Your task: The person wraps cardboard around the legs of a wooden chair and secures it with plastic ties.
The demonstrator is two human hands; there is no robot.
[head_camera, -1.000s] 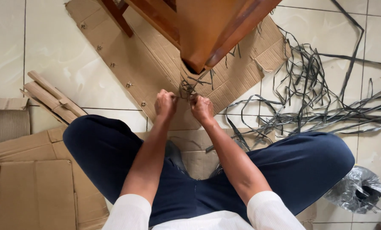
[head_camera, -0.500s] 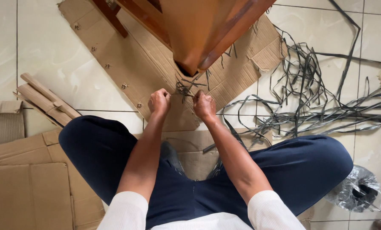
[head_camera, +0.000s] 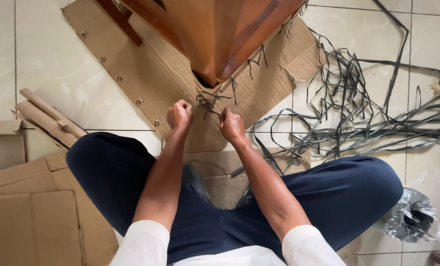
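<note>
Below the wooden leg, left hand, right hand, both fists clenched on dark strap ends

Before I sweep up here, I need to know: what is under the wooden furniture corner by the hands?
A flattened cardboard sheet lies under the wooden furniture, with dark strap ends sticking out beside both hands. The floor directly beneath is covered.

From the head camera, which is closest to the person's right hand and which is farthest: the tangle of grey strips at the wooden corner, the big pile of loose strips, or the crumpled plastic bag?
From the right hand:
1. Tangle of grey strips, just ahead, between both fists at the wooden corner.
2. Pile of loose strips, spread on the tiles to the right.
3. Crumpled plastic bag, far right, beside the knee.
</note>
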